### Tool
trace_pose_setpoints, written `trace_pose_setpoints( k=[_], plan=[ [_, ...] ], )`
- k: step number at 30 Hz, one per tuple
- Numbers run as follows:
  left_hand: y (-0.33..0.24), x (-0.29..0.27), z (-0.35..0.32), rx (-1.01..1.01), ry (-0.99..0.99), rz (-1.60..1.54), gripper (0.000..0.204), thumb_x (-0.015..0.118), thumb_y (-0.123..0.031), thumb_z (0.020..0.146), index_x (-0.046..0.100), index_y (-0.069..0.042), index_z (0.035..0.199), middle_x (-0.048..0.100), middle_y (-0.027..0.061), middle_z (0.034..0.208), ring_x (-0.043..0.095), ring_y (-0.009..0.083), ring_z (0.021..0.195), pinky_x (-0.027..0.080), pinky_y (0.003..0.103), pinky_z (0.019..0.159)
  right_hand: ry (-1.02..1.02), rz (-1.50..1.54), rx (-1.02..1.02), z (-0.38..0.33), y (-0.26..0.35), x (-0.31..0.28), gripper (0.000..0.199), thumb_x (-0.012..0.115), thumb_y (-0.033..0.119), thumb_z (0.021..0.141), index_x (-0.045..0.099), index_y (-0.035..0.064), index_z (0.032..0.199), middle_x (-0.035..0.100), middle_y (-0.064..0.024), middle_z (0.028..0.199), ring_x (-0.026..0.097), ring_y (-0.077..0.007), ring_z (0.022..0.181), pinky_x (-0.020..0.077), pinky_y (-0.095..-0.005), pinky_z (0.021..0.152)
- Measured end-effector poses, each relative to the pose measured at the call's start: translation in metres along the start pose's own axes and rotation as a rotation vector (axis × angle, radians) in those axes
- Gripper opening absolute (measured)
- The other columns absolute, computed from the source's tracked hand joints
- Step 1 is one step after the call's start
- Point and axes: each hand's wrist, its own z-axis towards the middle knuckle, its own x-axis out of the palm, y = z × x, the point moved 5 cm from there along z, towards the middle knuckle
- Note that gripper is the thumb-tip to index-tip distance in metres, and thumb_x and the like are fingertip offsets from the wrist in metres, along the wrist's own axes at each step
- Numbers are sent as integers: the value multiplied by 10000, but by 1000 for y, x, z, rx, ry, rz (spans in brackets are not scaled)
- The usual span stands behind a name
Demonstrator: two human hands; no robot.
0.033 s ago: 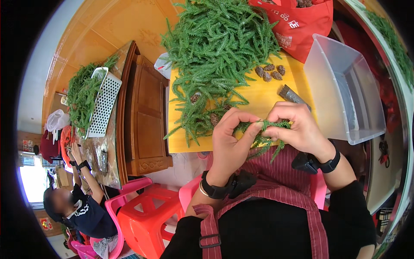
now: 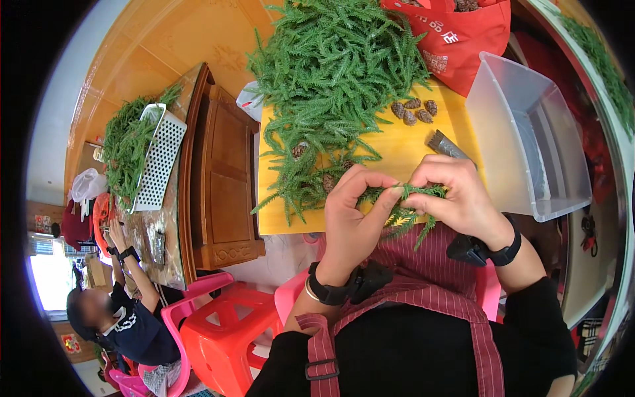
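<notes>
Both hands work at the near edge of the yellow tabletop (image 2: 410,149). The left hand (image 2: 354,215) and the right hand (image 2: 456,195) each pinch one end of a small green fir-like sprig (image 2: 407,202), which hangs just over that edge, above a striped red apron (image 2: 423,278). Fingers cover the sprig's middle, so whether it is one twig or several bunched together is hard to say.

Further in on the tabletop lies a large heap of green sprigs (image 2: 331,79); its far side is cut off by the picture's rim. A few brown pine cones (image 2: 413,112) sit just right of the heap. A dark metal tool (image 2: 446,144) pokes out beyond the right hand, mostly hidden. A clear plastic tub (image 2: 529,132) stands at the tabletop's right side, and a red bag (image 2: 456,33) at the far end is only partly seen.

Compared with the earlier picture nothing has visibly shifted; hands and sprig sit alike.
</notes>
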Motion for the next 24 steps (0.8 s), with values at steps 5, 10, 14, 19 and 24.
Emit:
trace_pose_setpoints(
  k=[5,10,14,19,24],
  plan=[
    [-9,-3,1,94,33,179,85,641,-16,742,581,1,801,555,43,756,520,127,732,404,233,687,-140,-319,-186,0,15,-5,148,675,59,672,536,13,697,501,-86,650,505,-198,561,384,-294,510],
    [-16,-4,3,107,-25,219,100,677,-93,705,612,-62,774,545,24,672,517,187,672,340,289,689,-223,-592,-242,-6,26,0,147,670,58,676,534,17,712,502,-88,655,513,-200,571,392,-284,499],
    [-8,-11,0,33,-20,135,104,668,-67,716,615,-32,799,547,40,710,518,161,690,376,270,671,-225,-351,-231,0,24,1,127,643,41,715,531,13,767,538,-71,693,545,-155,596,420,-255,514],
    [4,-7,-5,-20,12,2,105,653,-39,729,607,-3,816,542,58,745,513,144,710,404,247,646,156,333,241,-2,-4,8,89,584,39,795,513,2,834,559,-34,736,551,-77,637,458,-228,563],
    [-2,-5,-4,15,25,67,74,627,-24,754,591,7,810,540,46,764,506,124,731,397,231,676,-13,-30,-40,0,4,4,107,608,60,773,519,6,795,536,-41,680,545,-114,598,430,-243,552]
  ],
)
